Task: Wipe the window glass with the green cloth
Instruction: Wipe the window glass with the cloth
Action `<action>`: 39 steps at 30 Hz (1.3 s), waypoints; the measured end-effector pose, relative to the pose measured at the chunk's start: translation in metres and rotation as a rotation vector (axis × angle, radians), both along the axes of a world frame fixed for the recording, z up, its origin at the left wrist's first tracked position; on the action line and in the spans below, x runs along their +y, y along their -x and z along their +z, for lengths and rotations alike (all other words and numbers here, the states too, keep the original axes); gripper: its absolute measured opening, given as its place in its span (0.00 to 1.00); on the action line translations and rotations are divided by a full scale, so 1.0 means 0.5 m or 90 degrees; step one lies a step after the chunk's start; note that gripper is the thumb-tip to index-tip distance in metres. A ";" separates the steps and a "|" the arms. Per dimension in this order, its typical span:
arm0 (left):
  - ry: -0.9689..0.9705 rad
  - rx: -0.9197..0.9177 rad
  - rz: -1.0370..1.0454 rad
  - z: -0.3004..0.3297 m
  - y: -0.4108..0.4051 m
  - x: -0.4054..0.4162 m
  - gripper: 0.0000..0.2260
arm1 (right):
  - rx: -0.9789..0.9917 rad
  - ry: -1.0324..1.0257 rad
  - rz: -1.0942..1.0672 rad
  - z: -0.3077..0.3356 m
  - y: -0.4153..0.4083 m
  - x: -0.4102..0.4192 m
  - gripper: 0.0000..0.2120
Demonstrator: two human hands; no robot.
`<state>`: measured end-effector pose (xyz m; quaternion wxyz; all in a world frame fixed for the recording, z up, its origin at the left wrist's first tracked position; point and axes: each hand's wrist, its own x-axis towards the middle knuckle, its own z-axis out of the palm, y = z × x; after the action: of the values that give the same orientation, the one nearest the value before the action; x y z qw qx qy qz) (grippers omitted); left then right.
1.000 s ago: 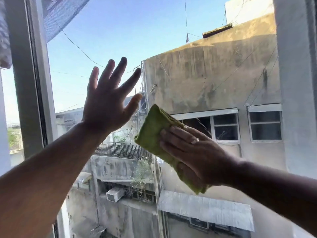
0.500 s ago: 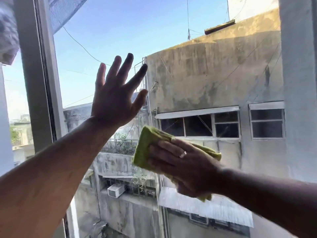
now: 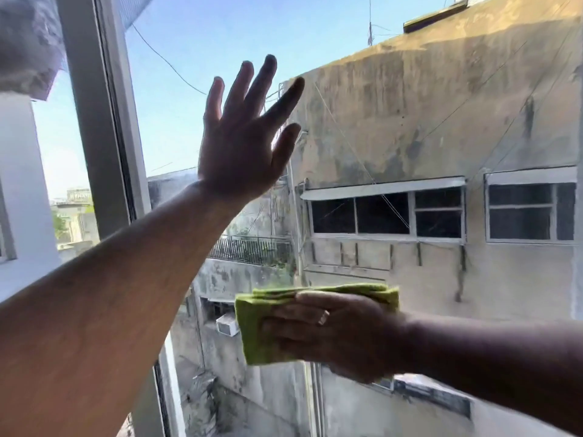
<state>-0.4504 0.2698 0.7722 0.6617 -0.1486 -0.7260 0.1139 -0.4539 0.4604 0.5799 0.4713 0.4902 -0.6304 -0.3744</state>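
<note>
The window glass [image 3: 394,105] fills most of the view, with a stained building behind it. My right hand [image 3: 340,332] presses a folded green cloth [image 3: 255,326] flat against the lower middle of the pane; the cloth sticks out to the left and above my fingers. My left hand [image 3: 243,146] is spread flat on the glass higher up and to the left, fingers apart, holding nothing. The part of the cloth under my right palm is hidden.
A grey window frame post [image 3: 104,127] runs down the left side of the pane. A white wall [image 3: 22,190] stands at the far left. Another frame edge [image 3: 580,216] lies at the far right.
My right hand has slid the cloth down the glass and turned it more level. My left hand stays spread on the pane; the view has shifted left.
</note>
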 end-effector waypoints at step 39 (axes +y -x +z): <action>0.013 0.031 0.020 -0.007 0.004 0.000 0.25 | 0.007 0.557 0.033 0.122 0.012 0.061 0.29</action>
<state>-0.4527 0.2697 0.7686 0.6756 -0.1413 -0.7108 0.1352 -0.4599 0.4907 0.6411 0.6471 0.2582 -0.7146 -0.0630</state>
